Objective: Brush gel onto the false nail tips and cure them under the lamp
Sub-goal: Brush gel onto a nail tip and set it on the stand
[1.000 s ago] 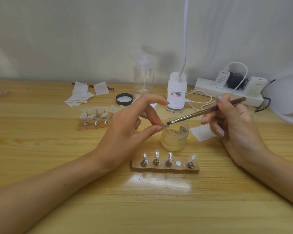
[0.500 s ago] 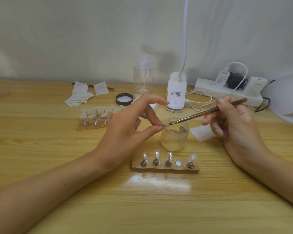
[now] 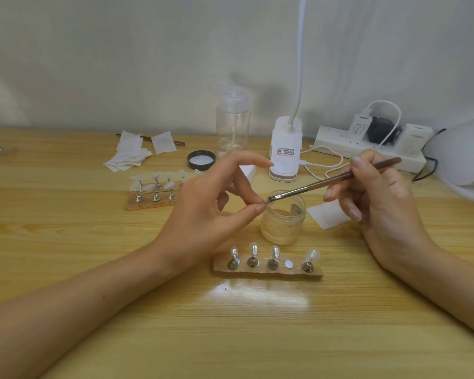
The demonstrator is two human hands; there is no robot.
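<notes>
A pale, plain wall backed a wide wood-grain table. A white domed lamp sat at the table's far right edge, beside a white power strip loaded with plugs. A clear pump bottle stood further left.

The left hand pinched a tiny nail tip between thumb and one finger, its other fingers loosely spread, above a glass jar. The right hand gripped a brown brush, its bristles touching that tip. A wooden holder strip carrying four mounted tips lay just in front of the jar.
</notes>
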